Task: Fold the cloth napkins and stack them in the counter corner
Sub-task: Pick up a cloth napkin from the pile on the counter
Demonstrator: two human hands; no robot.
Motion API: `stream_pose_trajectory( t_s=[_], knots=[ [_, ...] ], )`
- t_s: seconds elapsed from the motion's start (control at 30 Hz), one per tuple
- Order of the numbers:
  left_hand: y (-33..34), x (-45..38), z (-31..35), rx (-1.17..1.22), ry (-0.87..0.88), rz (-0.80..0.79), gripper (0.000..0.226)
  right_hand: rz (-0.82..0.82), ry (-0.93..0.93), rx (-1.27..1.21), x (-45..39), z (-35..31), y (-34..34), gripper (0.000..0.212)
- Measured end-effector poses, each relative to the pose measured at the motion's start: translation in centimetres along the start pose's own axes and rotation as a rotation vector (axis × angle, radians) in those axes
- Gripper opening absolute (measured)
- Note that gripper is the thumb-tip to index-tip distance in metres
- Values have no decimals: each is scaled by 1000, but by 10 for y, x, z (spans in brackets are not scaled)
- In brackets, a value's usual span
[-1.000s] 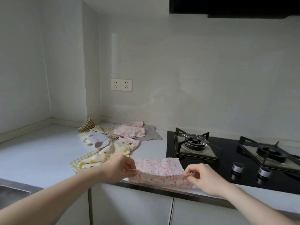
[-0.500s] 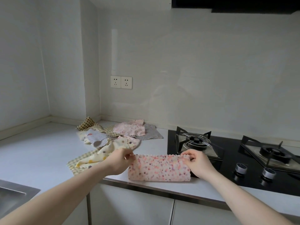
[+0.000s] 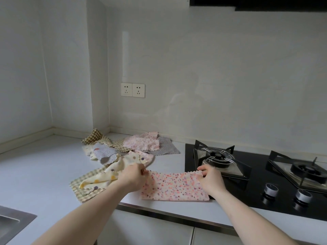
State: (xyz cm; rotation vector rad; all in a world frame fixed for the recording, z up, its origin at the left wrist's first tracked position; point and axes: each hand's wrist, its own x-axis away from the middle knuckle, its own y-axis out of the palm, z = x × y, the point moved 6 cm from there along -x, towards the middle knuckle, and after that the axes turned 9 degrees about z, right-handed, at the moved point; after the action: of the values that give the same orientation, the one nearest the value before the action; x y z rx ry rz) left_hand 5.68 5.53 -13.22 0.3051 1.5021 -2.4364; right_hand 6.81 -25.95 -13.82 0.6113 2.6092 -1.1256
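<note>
1. Napkin with pink and purple speckles lies folded in half as a long strip at the front edge of the counter, its right end overlapping the black hob; a second ago it was held up off the surface, and half a second ago it was already laid down
2. Left hand pinches the strip's far left corner with curled fingers, and the right hand pinches the far right corner in the same way; both have kept hold of their corners through all three moments
3. Strip's far scalloped edge now looks pulled straighter between the two hands than half a second ago
4. Just left of it a cream dotted napkin lies crumpled over a checked napkin, unmoved
5. Farther back, near the counter corner, the loose pile of unfolded napkins lies as before
6. Two sockets sit on the wall above, and a sink edge shows at lower left
</note>
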Motion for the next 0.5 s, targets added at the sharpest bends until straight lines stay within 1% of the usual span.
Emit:
stream_pose_trajectory(
  t_s=[0.07, 0.1, 0.2, 0.27, 0.4, 0.5],
  knots=[
    [5, -1, -3, 2, -6, 31, 11, -5, 20, 44, 3, 6, 2, 31],
    [8, -1, -5, 9, -6, 44, 13, -11, 34, 69, 5, 9, 4, 35],
    [19, 3, -13, 23, 15, 84, 32, -17, 47, 156, 8, 20, 8, 46],
    [24, 6, -16, 6, 47, 118, 39, -36, 42, 210, 6, 27, 10, 52],
    [28, 6, -17, 21, 58, 132, 38, -121, 77, 234, 2, 29, 11, 58],
    [27, 7, -17, 33, 69, 124, 36, -151, 96, 250, 2, 26, 16, 60]
  ],
)
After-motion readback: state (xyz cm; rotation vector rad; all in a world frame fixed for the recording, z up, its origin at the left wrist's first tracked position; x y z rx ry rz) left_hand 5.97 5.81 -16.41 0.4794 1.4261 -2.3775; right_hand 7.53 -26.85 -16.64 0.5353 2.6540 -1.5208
